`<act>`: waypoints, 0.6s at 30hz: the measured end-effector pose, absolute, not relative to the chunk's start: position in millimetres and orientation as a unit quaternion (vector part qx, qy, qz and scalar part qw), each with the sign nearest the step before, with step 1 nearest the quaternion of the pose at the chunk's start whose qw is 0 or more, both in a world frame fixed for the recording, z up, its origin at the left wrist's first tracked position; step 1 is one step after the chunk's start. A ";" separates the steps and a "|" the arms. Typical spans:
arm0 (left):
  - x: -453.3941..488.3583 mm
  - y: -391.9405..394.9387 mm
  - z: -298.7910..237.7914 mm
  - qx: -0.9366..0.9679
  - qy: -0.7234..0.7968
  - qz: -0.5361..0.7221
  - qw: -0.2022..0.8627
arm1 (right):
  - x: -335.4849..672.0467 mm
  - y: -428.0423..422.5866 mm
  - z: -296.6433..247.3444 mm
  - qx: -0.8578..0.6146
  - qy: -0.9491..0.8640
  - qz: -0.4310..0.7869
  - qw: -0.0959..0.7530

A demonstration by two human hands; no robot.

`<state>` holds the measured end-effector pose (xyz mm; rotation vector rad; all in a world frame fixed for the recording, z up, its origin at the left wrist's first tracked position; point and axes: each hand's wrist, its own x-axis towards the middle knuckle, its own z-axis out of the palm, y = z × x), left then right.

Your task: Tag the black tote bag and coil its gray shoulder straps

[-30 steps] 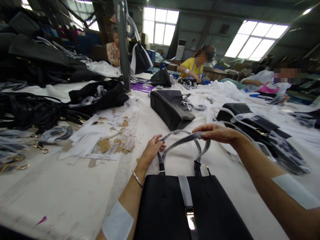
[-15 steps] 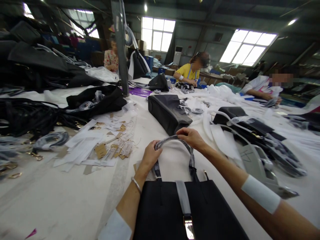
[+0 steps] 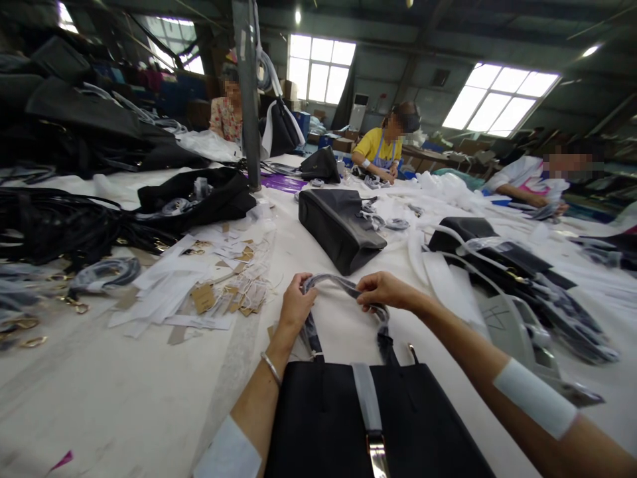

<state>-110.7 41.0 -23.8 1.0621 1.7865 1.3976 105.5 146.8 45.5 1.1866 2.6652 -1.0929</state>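
A black handbag (image 3: 333, 418) is before me at the bottom of the head view, with a strap (image 3: 365, 398) and shiny metal buckle down its front. Its arched handle (image 3: 328, 279) is wrapped in clear plastic film. My left hand (image 3: 297, 300) is closed round the left side of the handle's arch. On the right side of the arch, my right hand (image 3: 383, 291) pinches the wrapped handle between thumb and fingers. Just beyond my hands lies another dark handbag (image 3: 338, 222) on its side.
Paper tags (image 3: 229, 292) and white slips lie to the left, near black straps (image 3: 50, 222) and wrapped handles. Bags with white padding (image 3: 502, 259) lie at right. A metal post (image 3: 251, 99) rises from the table (image 3: 124, 392). Several people sit working across it.
My right hand has slid down the right side of the handle, and the arch sits lower and flatter there. My left hand has shifted slightly left, still gripping. The view has turned slightly.
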 end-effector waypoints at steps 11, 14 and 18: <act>-116.8 35.9 -19.9 0.447 0.757 0.444 0.175 | 63.2 133.2 -3.8 0.405 0.914 -0.032 -0.014; -120.9 37.1 -22.7 0.451 0.776 0.413 0.157 | 62.9 127.7 -5.2 0.361 0.932 -0.016 0.006; -120.7 37.4 -26.2 0.472 0.765 0.412 0.150 | 57.4 133.7 1.5 0.388 0.921 0.020 -0.006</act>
